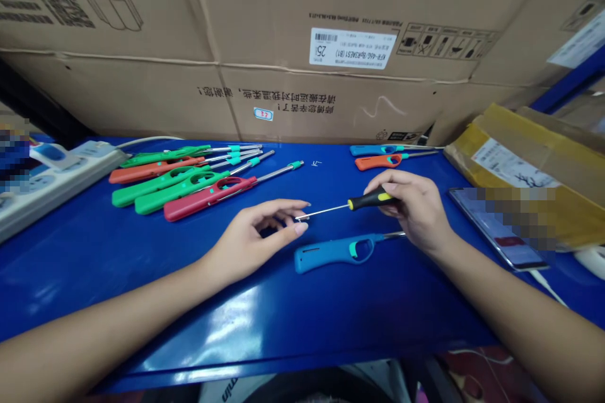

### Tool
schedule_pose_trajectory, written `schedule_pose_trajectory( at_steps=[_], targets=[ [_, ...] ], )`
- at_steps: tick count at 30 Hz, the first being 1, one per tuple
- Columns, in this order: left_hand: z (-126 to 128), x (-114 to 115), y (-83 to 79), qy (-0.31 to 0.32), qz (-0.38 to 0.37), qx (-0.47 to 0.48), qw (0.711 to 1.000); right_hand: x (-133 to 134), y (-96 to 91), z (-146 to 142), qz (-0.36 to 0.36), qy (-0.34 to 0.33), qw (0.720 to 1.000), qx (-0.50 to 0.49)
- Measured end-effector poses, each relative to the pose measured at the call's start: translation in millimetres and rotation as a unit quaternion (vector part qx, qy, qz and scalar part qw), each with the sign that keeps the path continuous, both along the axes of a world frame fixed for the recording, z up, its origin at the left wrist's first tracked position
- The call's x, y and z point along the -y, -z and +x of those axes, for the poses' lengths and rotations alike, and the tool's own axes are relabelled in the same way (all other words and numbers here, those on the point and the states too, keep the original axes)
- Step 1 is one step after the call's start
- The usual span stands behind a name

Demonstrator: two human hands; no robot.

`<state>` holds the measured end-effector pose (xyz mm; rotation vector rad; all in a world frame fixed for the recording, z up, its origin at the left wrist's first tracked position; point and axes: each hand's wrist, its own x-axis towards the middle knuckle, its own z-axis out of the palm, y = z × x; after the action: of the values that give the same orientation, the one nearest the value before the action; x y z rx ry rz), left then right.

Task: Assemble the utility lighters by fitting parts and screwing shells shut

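Note:
My right hand (418, 204) is closed round the black and yellow handle of a screwdriver (366, 200), its thin shaft pointing left. The shaft's tip reaches the fingertips of my left hand (262, 233). Those fingers are curled, thumb and fingertips close together around the tip; whatever tiny thing they may hold there is too small to make out. Just below lies a blue long-nosed gas lighter (326, 252), its metal nozzle partly hidden behind my right hand.
Several green, orange and red lighters (208, 198) lie at the left, by a white power strip (61, 179). Farther back right are a blue lighter (373, 150) and an orange one (373, 162). A phone (491, 227) and yellow-taped carton (510, 182) sit right; a large cardboard box (265, 31) stands behind.

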<state>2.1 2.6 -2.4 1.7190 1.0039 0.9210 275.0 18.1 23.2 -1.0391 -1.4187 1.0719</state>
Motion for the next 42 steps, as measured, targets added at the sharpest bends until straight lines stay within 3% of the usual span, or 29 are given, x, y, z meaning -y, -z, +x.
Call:
schedule_pose_trajectory(
  at_steps=[8,10,13,16,18,21,26,31,35,42],
  targets=[
    [-1.4,-1.2,-5.5,-0.027,0.021,-0.010,0.999,-1.4,0.2,-5.0,-0.006,-0.027,0.999,0.024],
    [-2.4,-1.8,-5.3,-0.039,0.029,-0.016,0.999,1.8,-8.1,-9.2,-0.020,-0.027,0.999,-0.005],
    [-3.3,-0.9,-4.9,-0.042,0.055,-0.030,0.997,11.2,-34.7,-19.4,-0.054,-0.020,0.995,-0.087],
    [-3.6,1.7,-5.4,-0.030,0.106,-0.045,0.993,19.8,-61.1,-31.7,0.002,0.004,0.996,-0.091],
    [-3.6,3.5,-6.0,-0.014,0.144,-0.056,0.988,22.6,-64.9,-40.1,0.086,0.007,0.993,-0.081],
    [-3.6,5.0,-6.7,0.005,0.190,-0.071,0.979,25.2,-46.4,-52.1,0.179,0.015,0.979,-0.100],
    [-4.9,4.1,-7.5,0.028,0.271,-0.115,0.955,35.6,-8.2,-63.8,0.172,0.050,0.977,-0.117],
    [-6.6,2.5,-6.5,0.060,0.310,-0.155,0.936,41.9,-5.3,-63.6,0.175,0.032,0.979,-0.100],
    [-7.5,1.4,-4.4,0.061,0.313,-0.162,0.934,41.1,-4.2,-63.2,0.173,-0.020,0.981,-0.088],
    [-10.6,0.3,-5.0,0.070,0.300,-0.179,0.934,41.9,-0.1,-63.5,0.168,-0.037,0.983,-0.056]
  ],
)
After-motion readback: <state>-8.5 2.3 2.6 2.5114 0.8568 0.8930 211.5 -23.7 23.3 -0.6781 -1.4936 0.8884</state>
